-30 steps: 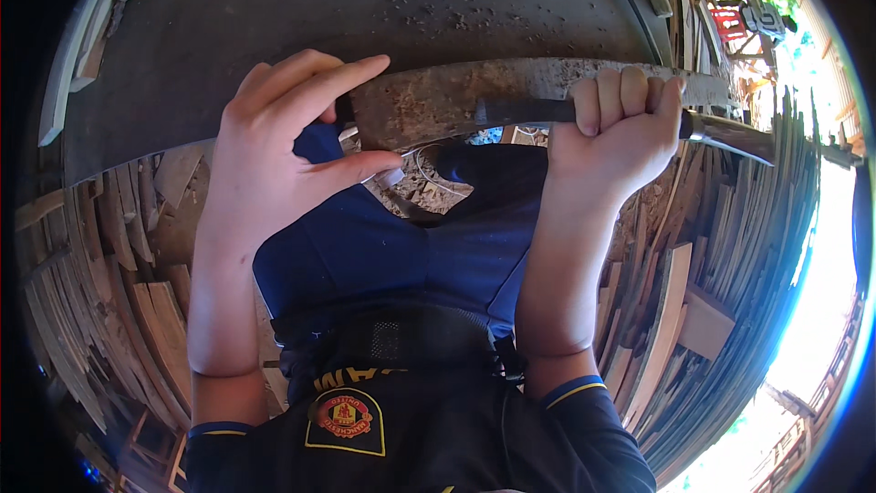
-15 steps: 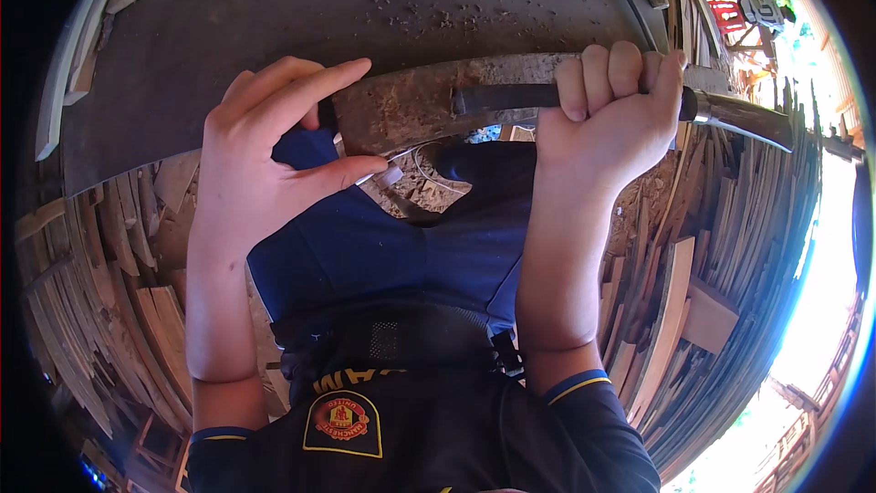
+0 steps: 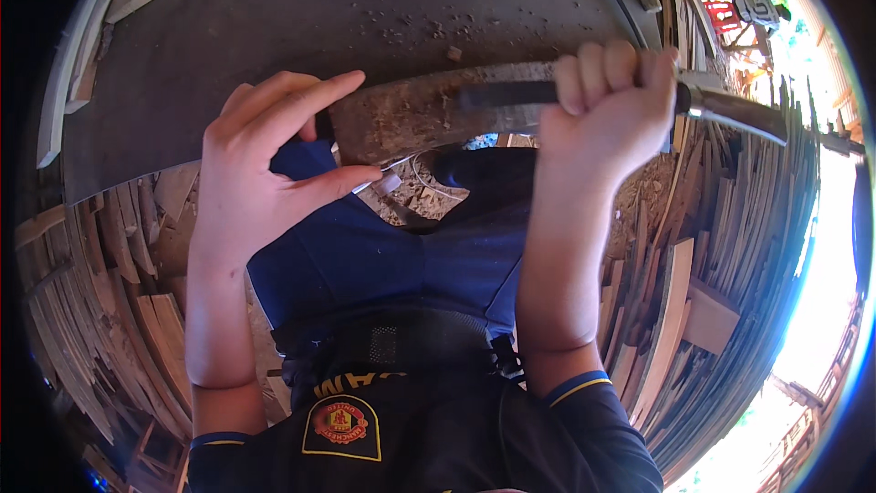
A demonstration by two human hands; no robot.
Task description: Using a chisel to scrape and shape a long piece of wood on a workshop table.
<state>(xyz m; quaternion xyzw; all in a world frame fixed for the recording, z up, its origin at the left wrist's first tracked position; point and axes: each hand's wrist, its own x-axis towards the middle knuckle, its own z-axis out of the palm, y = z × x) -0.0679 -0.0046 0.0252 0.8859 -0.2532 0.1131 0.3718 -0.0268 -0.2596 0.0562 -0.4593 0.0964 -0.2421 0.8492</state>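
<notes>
A curved piece of brown wood [image 3: 411,110] lies crosswise before me, along the near edge of a dark board. My left hand [image 3: 260,155] spans its left end, index finger along the far side and thumb along the near side; how firmly it presses is hard to see. My right hand [image 3: 611,96] is wrapped in a fist around a black-handled tool [image 3: 506,94], slightly blurred, held level above the wood. Past the fist on the right, a curved, shiny, blade-like end [image 3: 744,117] sticks out. The exact kind of tool is unclear.
The large dark board [image 3: 274,14] carries scattered shavings and a small wood chip [image 3: 453,53]. Long planks [image 3: 730,219] are stacked at right, more wood pieces [image 3: 100,256] at left. A pale cord [image 3: 420,173] runs below the curved wood. A red item [image 3: 725,14] stands far right.
The left hand and the wood's left end have shifted slightly toward me. The right hand and tool have moved slightly left, now blurred. A small chip shows on the dark board beyond the wood.
</notes>
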